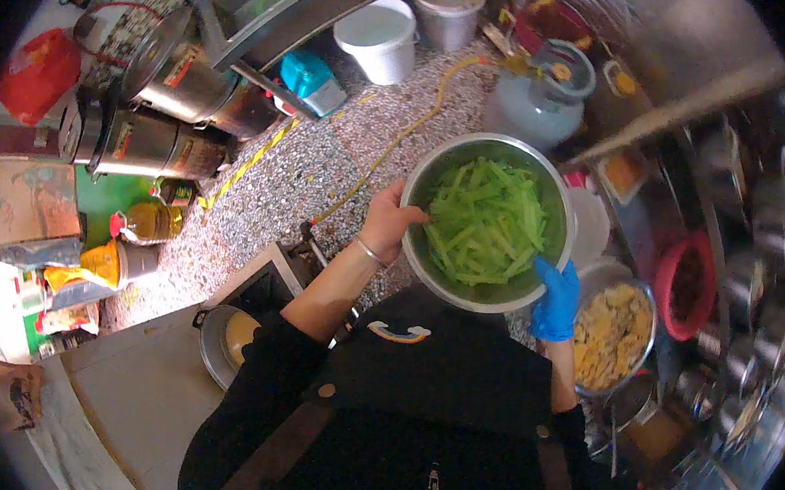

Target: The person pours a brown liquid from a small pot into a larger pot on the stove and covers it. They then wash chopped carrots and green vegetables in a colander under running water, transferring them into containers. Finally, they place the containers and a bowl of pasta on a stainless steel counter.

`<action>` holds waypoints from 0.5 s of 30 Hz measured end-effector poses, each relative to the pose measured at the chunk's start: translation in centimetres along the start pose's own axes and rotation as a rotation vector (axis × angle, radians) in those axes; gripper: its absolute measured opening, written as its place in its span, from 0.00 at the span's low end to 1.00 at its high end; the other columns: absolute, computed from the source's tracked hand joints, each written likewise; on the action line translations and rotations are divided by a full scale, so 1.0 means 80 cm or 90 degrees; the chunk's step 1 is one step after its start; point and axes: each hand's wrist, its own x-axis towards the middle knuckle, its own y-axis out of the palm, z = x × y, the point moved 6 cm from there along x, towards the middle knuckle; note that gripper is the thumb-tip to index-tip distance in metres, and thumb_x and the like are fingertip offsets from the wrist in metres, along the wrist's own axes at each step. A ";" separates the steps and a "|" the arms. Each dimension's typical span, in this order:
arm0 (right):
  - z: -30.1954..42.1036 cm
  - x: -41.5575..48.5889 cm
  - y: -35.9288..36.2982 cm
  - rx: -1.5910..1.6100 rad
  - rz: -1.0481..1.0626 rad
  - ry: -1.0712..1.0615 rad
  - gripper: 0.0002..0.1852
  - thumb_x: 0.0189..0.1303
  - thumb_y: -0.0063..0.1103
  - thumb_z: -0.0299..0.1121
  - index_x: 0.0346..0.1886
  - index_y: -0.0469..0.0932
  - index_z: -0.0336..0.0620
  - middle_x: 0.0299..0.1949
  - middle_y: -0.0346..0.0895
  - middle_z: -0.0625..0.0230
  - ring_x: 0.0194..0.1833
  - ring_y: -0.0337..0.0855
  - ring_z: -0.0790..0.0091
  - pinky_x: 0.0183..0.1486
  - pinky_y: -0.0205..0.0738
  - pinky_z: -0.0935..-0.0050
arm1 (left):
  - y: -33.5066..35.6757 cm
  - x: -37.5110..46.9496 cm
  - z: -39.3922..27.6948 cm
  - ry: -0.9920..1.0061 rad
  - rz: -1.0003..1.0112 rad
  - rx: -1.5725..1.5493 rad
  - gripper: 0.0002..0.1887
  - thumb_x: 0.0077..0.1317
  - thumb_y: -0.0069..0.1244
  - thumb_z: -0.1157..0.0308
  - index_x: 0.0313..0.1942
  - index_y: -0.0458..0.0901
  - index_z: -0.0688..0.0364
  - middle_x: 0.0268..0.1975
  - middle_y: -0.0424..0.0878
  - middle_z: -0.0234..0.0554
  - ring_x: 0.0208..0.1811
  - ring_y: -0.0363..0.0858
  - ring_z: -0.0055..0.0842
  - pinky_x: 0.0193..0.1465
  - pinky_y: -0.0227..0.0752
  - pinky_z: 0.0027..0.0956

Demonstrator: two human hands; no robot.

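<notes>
A round stainless steel bowl (408, 253) is held in front of my apron, with cut pale green vegetable strips (489, 222) inside. My bare left hand (389, 222) grips its left rim, the thumb over the edge and a bangle on the wrist. At the lower right rim, my right hand (557, 298) in a blue glove holds the bowl too. The fingers under the bowl are hidden. Right of the glove stands a metal basin of yellowish food pieces (612, 334).
A gas cylinder (537, 111) with a yellow hose (440, 99) stands on the speckled floor ahead. White buckets (382, 44) are beyond. Large steel pots (182, 86) and an oil bottle (153, 223) are at left. A pot (216, 345) sits lower left, a pink basin (665, 286) at right.
</notes>
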 end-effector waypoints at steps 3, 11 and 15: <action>0.006 0.076 0.064 -0.012 0.048 0.014 0.15 0.57 0.55 0.27 0.48 0.70 0.36 0.43 0.75 0.64 0.43 0.76 0.71 0.48 0.71 0.72 | -0.033 0.036 -0.042 0.033 -0.037 -0.074 0.21 0.48 0.45 0.87 0.46 0.74 0.66 0.40 0.80 0.41 0.38 0.80 0.28 0.42 0.75 0.32; 0.026 0.264 0.295 -0.129 0.285 0.069 0.23 0.61 0.51 0.32 0.60 0.62 0.41 0.42 0.73 0.66 0.40 0.75 0.76 0.41 0.74 0.74 | -0.123 0.105 -0.213 0.240 -0.241 -0.209 0.17 0.48 0.46 0.86 0.40 0.76 0.65 0.37 0.81 0.41 0.35 0.79 0.27 0.41 0.74 0.30; 0.005 0.316 0.430 -0.176 0.447 0.139 0.30 0.62 0.48 0.30 0.67 0.52 0.44 0.48 0.72 0.62 0.42 0.76 0.74 0.39 0.76 0.73 | -0.184 0.098 -0.301 0.362 -0.381 -0.208 0.14 0.51 0.48 0.85 0.40 0.76 0.66 0.38 0.81 0.41 0.36 0.79 0.27 0.42 0.74 0.29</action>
